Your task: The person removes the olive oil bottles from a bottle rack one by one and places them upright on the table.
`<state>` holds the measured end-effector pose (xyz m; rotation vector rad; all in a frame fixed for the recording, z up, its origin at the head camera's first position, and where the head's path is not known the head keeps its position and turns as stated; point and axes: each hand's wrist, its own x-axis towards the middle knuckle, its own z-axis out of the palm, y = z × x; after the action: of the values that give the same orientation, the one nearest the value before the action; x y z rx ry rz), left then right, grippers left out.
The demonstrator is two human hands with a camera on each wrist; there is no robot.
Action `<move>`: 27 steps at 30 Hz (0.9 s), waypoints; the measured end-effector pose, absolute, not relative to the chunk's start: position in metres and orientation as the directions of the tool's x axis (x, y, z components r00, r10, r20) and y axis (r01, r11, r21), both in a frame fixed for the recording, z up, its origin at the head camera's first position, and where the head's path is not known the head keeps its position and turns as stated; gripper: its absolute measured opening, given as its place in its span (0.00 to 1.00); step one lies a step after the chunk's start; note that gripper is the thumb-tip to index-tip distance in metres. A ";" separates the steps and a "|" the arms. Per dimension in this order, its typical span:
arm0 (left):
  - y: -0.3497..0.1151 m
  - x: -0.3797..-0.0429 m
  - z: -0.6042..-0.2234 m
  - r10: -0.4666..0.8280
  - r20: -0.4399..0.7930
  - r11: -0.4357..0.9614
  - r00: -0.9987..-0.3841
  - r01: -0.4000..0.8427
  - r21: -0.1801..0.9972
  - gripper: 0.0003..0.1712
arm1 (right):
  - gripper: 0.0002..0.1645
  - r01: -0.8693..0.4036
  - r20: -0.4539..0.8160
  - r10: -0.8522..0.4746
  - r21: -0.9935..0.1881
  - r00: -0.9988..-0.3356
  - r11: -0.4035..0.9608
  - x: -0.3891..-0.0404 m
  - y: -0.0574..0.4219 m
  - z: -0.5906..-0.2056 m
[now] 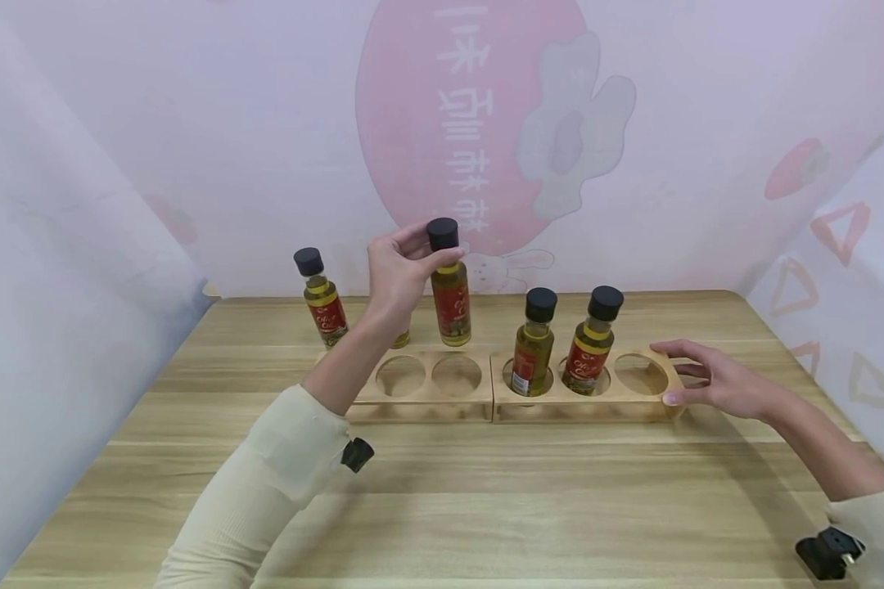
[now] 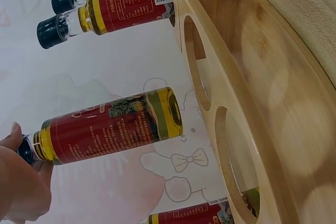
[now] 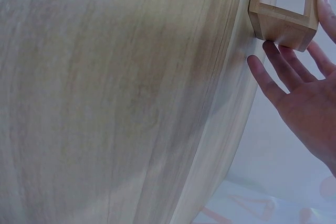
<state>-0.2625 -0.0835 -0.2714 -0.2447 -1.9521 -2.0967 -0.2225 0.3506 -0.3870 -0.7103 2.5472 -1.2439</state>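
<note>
My left hand (image 1: 398,278) holds an olive oil bottle (image 1: 453,303) by its black cap, thumb on one side and fingers on the other. The bottle hangs upright over the back of the left wooden rack (image 1: 420,414); in the left wrist view its base (image 2: 172,111) is apart from the rack's round holes. At the far end of the right wooden rack (image 1: 589,411), my right hand (image 1: 714,384) grips the end piece, thumb at the front corner and index finger at the back. The right wrist view has its other fingers (image 3: 283,66) spread by that end.
Two olive oil bottles, one with its barcode forward (image 1: 533,360) and one with its front label showing (image 1: 588,356), stand in the right rack beside its vacant end hole. Another bottle (image 1: 327,315) stands at the left; my forearm mostly hides one more (image 1: 403,339). A printed curtain (image 1: 265,147) hangs behind the table (image 1: 442,507).
</note>
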 end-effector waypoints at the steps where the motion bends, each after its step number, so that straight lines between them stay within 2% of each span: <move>1: -0.083 -0.264 -0.272 -0.083 0.303 -0.064 -0.949 0.309 0.949 0.27 | 0.43 -0.325 0.014 -0.511 -0.786 -0.859 0.525 -0.222 0.351 -0.387; 27: -0.078 -0.274 -0.298 -0.125 0.238 -0.014 -0.963 0.242 0.970 0.27 | 0.42 -0.320 0.006 -0.503 -0.779 -0.864 0.539 -0.216 0.351 -0.385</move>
<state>-0.2743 -0.0776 -0.2983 -0.1223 -2.0064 -2.0664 -0.2161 0.3509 -0.3845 -0.6945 2.5585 -1.2277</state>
